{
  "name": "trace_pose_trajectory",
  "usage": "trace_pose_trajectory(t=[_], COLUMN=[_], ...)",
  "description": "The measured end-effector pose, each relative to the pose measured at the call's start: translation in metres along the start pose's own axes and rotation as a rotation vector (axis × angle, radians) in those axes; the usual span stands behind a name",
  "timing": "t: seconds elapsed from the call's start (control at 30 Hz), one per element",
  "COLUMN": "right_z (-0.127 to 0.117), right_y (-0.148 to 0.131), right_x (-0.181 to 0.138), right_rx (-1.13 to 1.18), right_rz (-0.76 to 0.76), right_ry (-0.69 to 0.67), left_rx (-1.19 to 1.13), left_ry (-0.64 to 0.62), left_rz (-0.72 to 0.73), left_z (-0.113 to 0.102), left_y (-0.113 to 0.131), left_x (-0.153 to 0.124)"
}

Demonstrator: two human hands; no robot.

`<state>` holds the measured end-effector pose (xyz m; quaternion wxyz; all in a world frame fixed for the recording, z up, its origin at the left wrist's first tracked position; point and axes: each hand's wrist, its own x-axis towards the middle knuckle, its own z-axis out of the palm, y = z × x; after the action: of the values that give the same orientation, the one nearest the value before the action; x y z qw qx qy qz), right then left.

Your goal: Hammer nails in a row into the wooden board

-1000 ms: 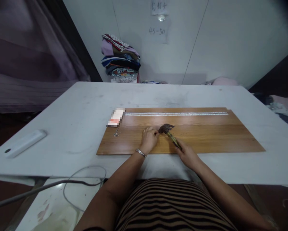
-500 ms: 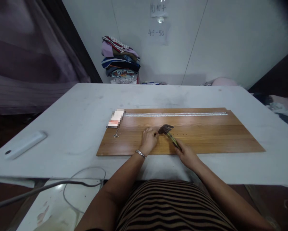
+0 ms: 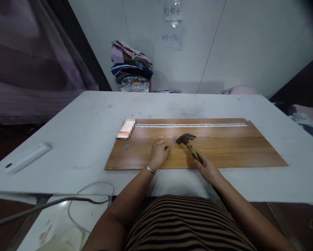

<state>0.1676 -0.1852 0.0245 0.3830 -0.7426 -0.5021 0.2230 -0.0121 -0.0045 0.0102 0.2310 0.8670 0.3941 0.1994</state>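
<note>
My right hand (image 3: 208, 170) is closed round the handle of a claw hammer (image 3: 187, 138), its dark head held over a brown wooden board (image 3: 232, 146). To its left, my left hand (image 3: 159, 153) rests at the board with thumb and fingertips pinched together. Whatever is between those fingertips is too small to make out. A row of small dark nail heads (image 3: 199, 146) dots the board, running from near the left fingertips past the hammer. Loose nails (image 3: 125, 147) lie in a small heap on the board's left part.
Two pale strips (image 3: 190, 125) run along the board's far edge, with a blurred-out white and red packet (image 3: 127, 129) at its far left corner. The white table (image 3: 75, 129) carries a long white object (image 3: 28, 157) at left. Folded clothes (image 3: 131, 66) are stacked behind.
The hammer has moved right, away from my left hand. My left hand has shifted slightly left and toward me, still pinched. More of the row of dots shows between them.
</note>
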Motion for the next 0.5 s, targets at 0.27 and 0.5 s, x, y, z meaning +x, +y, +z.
trace_pose_trajectory(t=[0.27,0.5], right_z=[-0.017,-0.028], right_y=[0.028,0.048], right_x=[0.001,0.000], right_rx=[0.324,0.503], right_rz=[0.233,0.389], right_ry=[0.004,0.012], left_rx=[0.015,0.028], left_ry=[0.051,0.318], left_rz=[-0.067,-0.403], left_z=[-0.023,-0.073], left_y=[-0.026,-0.082], left_x=[-0.031,-0.062])
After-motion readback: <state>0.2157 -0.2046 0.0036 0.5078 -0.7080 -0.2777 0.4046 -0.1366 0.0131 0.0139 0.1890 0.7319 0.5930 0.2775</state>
